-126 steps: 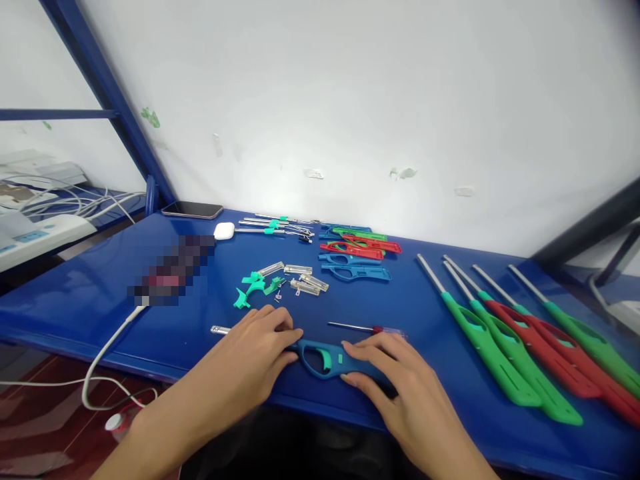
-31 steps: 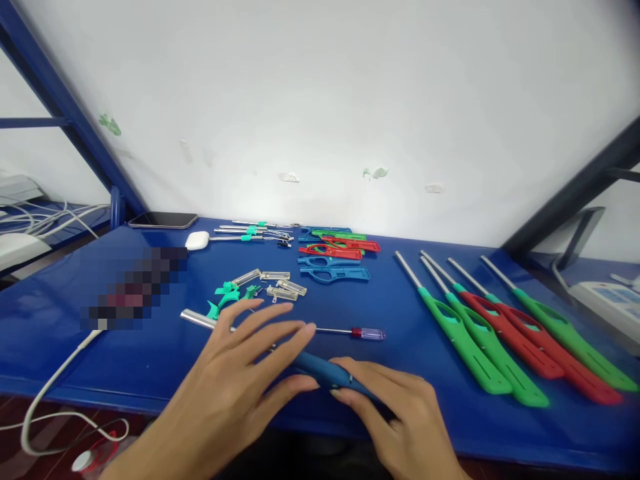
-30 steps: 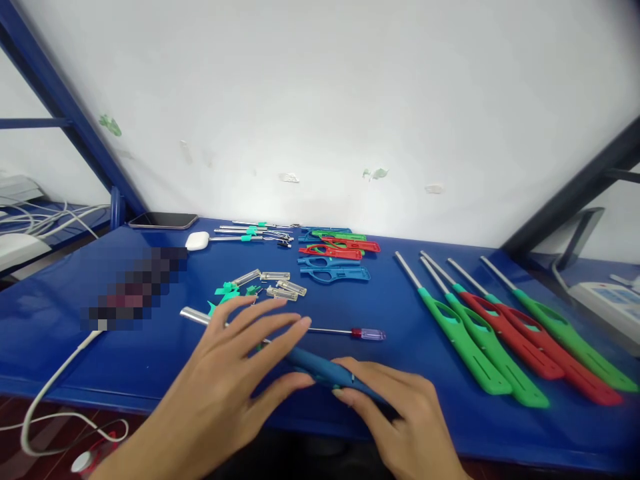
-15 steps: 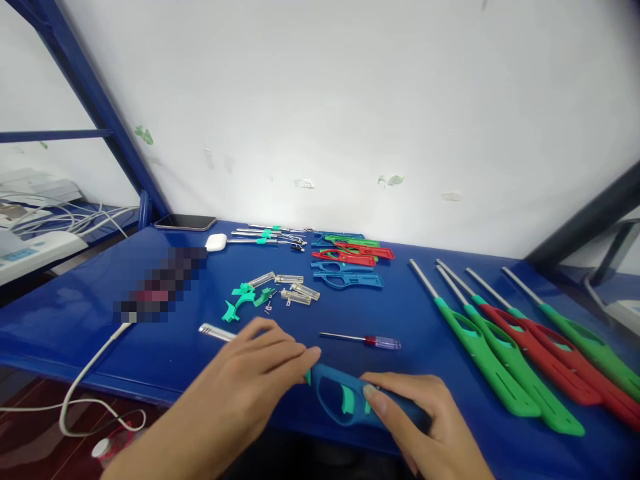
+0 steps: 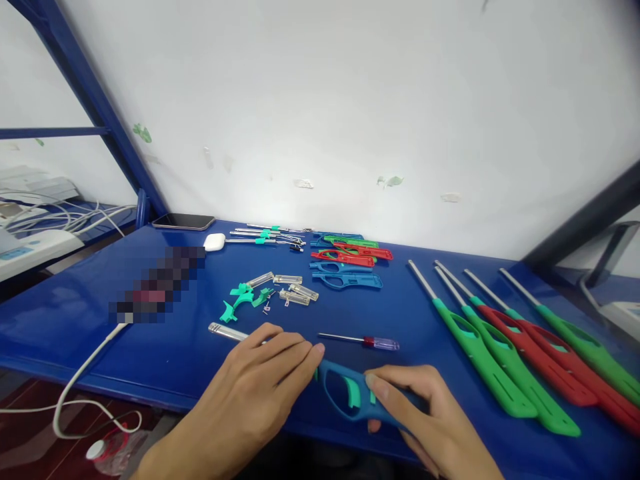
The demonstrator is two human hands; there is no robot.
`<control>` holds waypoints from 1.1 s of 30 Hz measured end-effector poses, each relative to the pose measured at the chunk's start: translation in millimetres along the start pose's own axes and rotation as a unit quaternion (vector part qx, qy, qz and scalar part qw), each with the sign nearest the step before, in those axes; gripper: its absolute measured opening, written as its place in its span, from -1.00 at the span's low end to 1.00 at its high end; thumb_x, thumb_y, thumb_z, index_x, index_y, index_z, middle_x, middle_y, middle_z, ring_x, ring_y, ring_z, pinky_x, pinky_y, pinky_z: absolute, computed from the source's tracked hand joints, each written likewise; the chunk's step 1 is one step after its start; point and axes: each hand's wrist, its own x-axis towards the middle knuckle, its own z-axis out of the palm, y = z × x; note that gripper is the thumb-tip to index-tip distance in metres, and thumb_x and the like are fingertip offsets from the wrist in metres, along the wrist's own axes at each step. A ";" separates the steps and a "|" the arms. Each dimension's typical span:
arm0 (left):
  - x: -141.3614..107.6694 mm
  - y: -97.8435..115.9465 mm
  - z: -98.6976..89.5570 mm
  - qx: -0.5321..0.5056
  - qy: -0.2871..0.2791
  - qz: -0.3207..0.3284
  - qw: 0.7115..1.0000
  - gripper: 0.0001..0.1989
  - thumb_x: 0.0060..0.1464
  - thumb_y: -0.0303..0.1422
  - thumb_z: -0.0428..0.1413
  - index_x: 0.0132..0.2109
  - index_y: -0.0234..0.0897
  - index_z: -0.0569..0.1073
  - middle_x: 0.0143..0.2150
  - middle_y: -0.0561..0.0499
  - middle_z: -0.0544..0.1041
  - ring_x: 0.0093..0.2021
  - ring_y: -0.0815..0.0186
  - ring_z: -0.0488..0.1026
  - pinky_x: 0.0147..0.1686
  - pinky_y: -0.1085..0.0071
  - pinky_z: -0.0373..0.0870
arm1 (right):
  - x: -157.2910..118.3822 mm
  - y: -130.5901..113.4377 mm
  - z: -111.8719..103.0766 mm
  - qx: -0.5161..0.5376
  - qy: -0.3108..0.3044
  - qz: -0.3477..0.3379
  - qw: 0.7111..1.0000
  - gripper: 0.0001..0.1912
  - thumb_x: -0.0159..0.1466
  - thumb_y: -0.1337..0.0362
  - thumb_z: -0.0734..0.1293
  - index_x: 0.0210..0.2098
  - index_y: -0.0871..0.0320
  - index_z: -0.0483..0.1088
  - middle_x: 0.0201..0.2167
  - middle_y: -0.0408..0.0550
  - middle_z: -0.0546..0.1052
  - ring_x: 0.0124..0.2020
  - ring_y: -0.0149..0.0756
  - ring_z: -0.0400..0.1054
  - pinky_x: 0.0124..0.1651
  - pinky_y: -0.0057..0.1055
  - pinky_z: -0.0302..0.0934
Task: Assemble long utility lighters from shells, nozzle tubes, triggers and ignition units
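A blue lighter body (image 5: 345, 395) with a teal trigger inside its loop is held low over the table's front edge. My right hand (image 5: 425, 413) grips its handle end, thumb on top. My left hand (image 5: 270, 380) is closed over the front end, where the metal tube (image 5: 227, 331) sticks out to the left beyond the fingers. Just behind my hands lies a screwdriver (image 5: 380, 343) with a clear purple handle. Teal plastic pieces (image 5: 243, 297), clear fuel tanks (image 5: 302, 291) and tiny screws lie behind my left hand.
Finished green and red lighters (image 5: 505, 360) lie at the right. Coloured shell halves (image 5: 347, 280) and metal rods (image 5: 260, 233) lie at the back, near a white case (image 5: 215, 242) and a phone (image 5: 184, 221). A white cable (image 5: 90, 367) hangs at the left.
The lighter body and both hands have shifted slightly right, and the tube tip has moved right with them. My right fingers now show beneath the body.
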 end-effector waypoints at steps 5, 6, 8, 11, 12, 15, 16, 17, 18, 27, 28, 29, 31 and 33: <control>-1.2 -1.8 7.6 -0.012 0.021 0.009 1.000 -0.63 0.53 -0.58 -0.15 0.05 -0.35 0.57 -0.15 0.01 0.74 -0.16 0.29 0.68 -0.07 0.28 0.47 | -0.9 -10.5 0.4 0.032 -0.010 0.032 0.999 -0.27 0.23 -0.38 0.42 -0.10 0.21 0.59 -0.47 -0.02 0.62 -0.72 -0.58 0.03 -0.65 -0.52 -0.22; -0.6 -1.7 7.8 -0.008 0.023 0.010 1.000 -0.64 0.52 -0.59 -0.13 0.05 -0.35 0.57 -0.15 0.01 0.74 -0.16 0.29 0.69 -0.08 0.27 0.48 | -0.9 -11.7 0.3 0.034 -0.013 0.033 0.999 -0.27 0.23 -0.38 0.42 -0.11 0.22 0.58 -0.47 -0.02 0.61 -0.72 -0.60 0.02 -0.65 -0.53 -0.24; 1.0 -0.9 7.1 0.000 0.033 0.015 0.999 -0.65 0.50 -0.61 -0.11 0.05 -0.36 0.57 -0.15 0.00 0.75 -0.17 0.29 0.69 -0.11 0.29 0.50 | -0.4 -13.4 -0.2 0.034 -0.028 0.029 0.999 -0.30 0.26 -0.35 0.41 -0.13 0.23 0.56 -0.49 -0.04 0.60 -0.72 -0.63 -0.01 -0.64 -0.53 -0.27; 3.1 0.7 3.8 0.000 0.048 0.024 0.999 -0.63 0.46 -0.64 -0.12 0.03 -0.35 0.57 -0.17 -0.01 0.75 -0.16 0.30 0.70 -0.15 0.32 0.52 | 0.7 -14.8 0.0 0.028 -0.051 0.019 0.998 -0.32 0.30 -0.34 0.37 -0.18 0.23 0.54 -0.53 -0.05 0.58 -0.74 -0.61 -0.03 -0.65 -0.51 -0.28; 3.1 1.0 2.3 -0.001 0.043 0.020 0.999 -0.62 0.45 -0.65 -0.12 0.03 -0.33 0.57 -0.17 0.00 0.75 -0.15 0.31 0.70 -0.13 0.33 0.53 | 0.8 -15.1 0.5 0.025 -0.054 0.018 0.998 -0.32 0.30 -0.35 0.36 -0.18 0.23 0.55 -0.53 -0.04 0.58 -0.74 -0.61 -0.03 -0.66 -0.50 -0.27; 0.9 -0.4 -0.8 -0.011 0.007 0.001 1.000 -0.58 0.44 -0.66 -0.14 0.05 -0.26 0.57 -0.15 0.05 0.75 -0.16 0.32 0.70 -0.08 0.31 0.52 | 0.3 -14.0 2.9 0.031 -0.040 0.028 0.998 -0.30 0.26 -0.36 0.39 -0.13 0.22 0.55 -0.54 -0.07 0.57 -0.76 -0.62 -0.01 -0.66 -0.54 -0.23; 0.0 -1.9 -1.1 -0.017 -0.002 -0.001 1.000 -0.58 0.44 -0.65 -0.13 0.06 -0.25 0.57 -0.14 0.06 0.75 -0.18 0.31 0.69 -0.09 0.30 0.51 | 0.3 -12.5 3.2 0.041 -0.027 0.027 0.998 -0.30 0.25 -0.35 0.41 -0.07 0.20 0.54 -0.49 -0.08 0.58 -0.76 -0.64 0.01 -0.66 -0.56 -0.20; -0.8 -3.9 -1.0 -0.023 -0.010 -0.003 1.000 -0.59 0.45 -0.64 -0.12 0.08 -0.24 0.57 -0.13 0.07 0.74 -0.22 0.30 0.69 -0.11 0.28 0.51 | 0.7 -10.4 3.1 0.054 -0.010 0.023 0.998 -0.29 0.25 -0.34 0.42 0.01 0.17 0.53 -0.40 -0.07 0.61 -0.76 -0.65 0.05 -0.67 -0.59 -0.16; -1.4 -6.3 -0.7 -0.030 -0.018 -0.006 0.999 -0.61 0.45 -0.62 -0.10 0.09 -0.24 0.57 -0.14 0.07 0.73 -0.26 0.30 0.68 -0.15 0.27 0.50 | 1.5 -7.8 2.4 0.069 0.003 0.015 0.998 -0.30 0.27 -0.33 0.42 0.09 0.11 0.51 -0.30 -0.05 0.62 -0.75 -0.65 0.10 -0.68 -0.60 -0.13; -9.5 -21.7 2.0 -0.034 -0.142 -0.071 0.987 -0.63 0.49 -0.48 -0.11 0.18 -0.20 0.55 -0.15 0.01 0.69 -0.30 0.22 0.62 -0.24 0.27 0.54 | 5.3 -3.0 5.2 0.068 0.042 -0.108 0.991 -0.51 0.16 -0.17 0.58 -0.12 0.07 0.70 -0.48 -0.13 0.54 -0.58 -0.42 0.38 -0.50 -0.52 0.37; -11.7 -20.9 2.5 -0.033 -0.151 -0.073 0.985 -0.62 0.49 -0.47 -0.11 0.22 -0.19 0.53 -0.13 0.01 0.69 -0.26 0.21 0.63 -0.22 0.27 0.56 | 5.6 -4.5 5.9 0.051 0.054 -0.119 0.990 -0.57 0.20 -0.15 0.56 -0.17 0.06 0.71 -0.50 -0.12 0.56 -0.56 -0.38 0.43 -0.45 -0.50 0.42; -13.9 -19.8 3.2 -0.030 -0.154 -0.076 0.985 -0.61 0.48 -0.47 -0.10 0.27 -0.17 0.50 -0.08 0.00 0.68 -0.20 0.19 0.65 -0.16 0.25 0.58 | 6.3 -5.5 5.9 0.037 0.054 -0.133 0.989 -0.60 0.24 -0.13 0.53 -0.17 0.05 0.72 -0.52 -0.11 0.59 -0.55 -0.34 0.47 -0.42 -0.48 0.45; -17.6 -17.0 4.8 -0.026 -0.149 -0.078 0.985 -0.62 0.50 -0.42 -0.07 0.32 -0.17 0.45 0.00 -0.01 0.68 -0.08 0.15 0.66 0.00 0.19 0.59 | 8.4 -5.4 3.7 0.008 0.038 -0.154 0.987 -0.63 0.29 -0.09 0.50 -0.13 0.04 0.73 -0.54 -0.10 0.61 -0.57 -0.32 0.49 -0.43 -0.47 0.48; -18.7 -14.3 6.5 -0.027 -0.138 -0.079 0.987 -0.65 0.53 -0.31 -0.05 0.31 -0.16 0.45 0.03 -0.01 0.68 -0.03 0.13 0.66 0.06 0.14 0.58 | 10.0 -3.4 0.7 -0.016 0.017 -0.164 0.986 -0.64 0.31 -0.06 0.49 -0.10 0.03 0.72 -0.55 -0.10 0.63 -0.59 -0.30 0.50 -0.46 -0.47 0.50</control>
